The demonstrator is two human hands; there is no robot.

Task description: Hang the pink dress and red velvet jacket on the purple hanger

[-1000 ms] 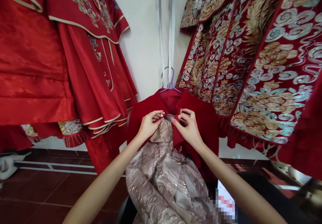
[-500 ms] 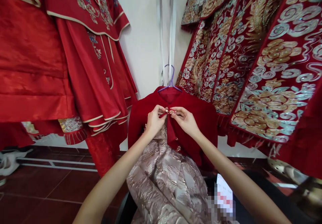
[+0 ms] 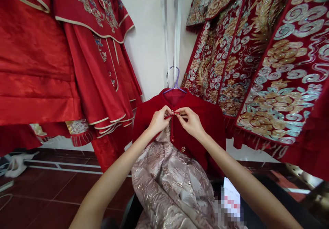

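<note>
A short red velvet jacket [image 3: 208, 119] hangs in front of me on a purple hanger [image 3: 175, 81], over a pale pink-gold brocade skirt [image 3: 169, 184]. My left hand [image 3: 158, 121] pinches the left front edge at the collar. My right hand [image 3: 191, 122] pinches the right edge opposite it. Their fingertips meet at a small gold button clasp [image 3: 175, 113] at the neckline. Lower gold buttons [image 3: 182, 149] show on the jacket front.
Red satin gowns [image 3: 64, 68] hang at left; heavily embroidered red and gold robes [image 3: 259, 57] hang at right. A white wall [image 3: 149, 44] is behind. Dark red floor tiles [image 3: 51, 198] and a white rack base lie at lower left. A dark surface sits below my right arm.
The jacket's two front edges, apart a second ago, have been drawn together at the collar. Both hands moved inward and slightly up, fingertips now meeting at the top clasp.
</note>
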